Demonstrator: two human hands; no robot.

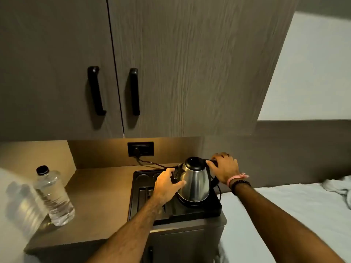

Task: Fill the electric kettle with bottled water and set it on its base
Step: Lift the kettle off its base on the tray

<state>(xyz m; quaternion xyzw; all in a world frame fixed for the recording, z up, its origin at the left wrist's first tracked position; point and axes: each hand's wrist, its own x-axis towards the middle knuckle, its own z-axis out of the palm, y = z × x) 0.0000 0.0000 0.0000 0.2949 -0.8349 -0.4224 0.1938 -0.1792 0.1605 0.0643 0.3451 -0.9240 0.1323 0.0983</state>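
Note:
A steel electric kettle (195, 184) with a black lid stands upright on its round black base (197, 203), which sits on a black tray (209, 210). My left hand (167, 184) rests against the kettle's left side by the spout, fingers spread. My right hand (224, 168) is curled over the black handle at the kettle's upper right. A clear plastic water bottle (54, 196) with a black cap stands upright on the counter far to the left, partly filled.
The brown counter (98, 202) runs between bottle and tray. A black wall socket (140, 149) with a plugged cord sits behind the kettle. Cabinet doors with black handles (96, 90) hang overhead. A white bed (284, 215) lies to the right.

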